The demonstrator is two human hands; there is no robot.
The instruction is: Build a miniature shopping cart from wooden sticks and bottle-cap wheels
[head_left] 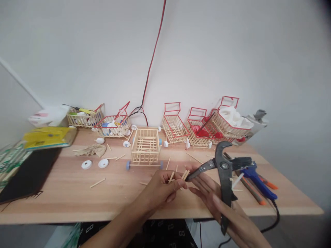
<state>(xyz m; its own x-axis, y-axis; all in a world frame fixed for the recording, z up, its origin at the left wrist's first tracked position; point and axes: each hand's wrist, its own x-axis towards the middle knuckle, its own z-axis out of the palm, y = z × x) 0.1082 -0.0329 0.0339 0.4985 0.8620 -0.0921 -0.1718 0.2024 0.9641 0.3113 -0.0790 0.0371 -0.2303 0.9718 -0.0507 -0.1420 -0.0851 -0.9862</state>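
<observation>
My left hand (167, 186) pinches a few short wooden sticks (185, 175) between thumb and fingers, above the front of the table. Close on its right, my right hand (213, 196) holds a dark hand cutter (224, 179) with a curved, hooked jaw at the top. One cutter handle points down across the palm; the other reaches left toward the sticks, and I cannot tell if it touches them. Just behind the hands stands a small cart of bare wooden sticks (146, 148) with blue wheels.
Along the wall stand several stick carts with red trim, such as a cart (174, 127) and one holding white tissue (231, 117). A blue glue gun (258, 179) lies at right. White discs (103, 163), a loose stick (97, 183) and a yellow packet (48, 137) are left.
</observation>
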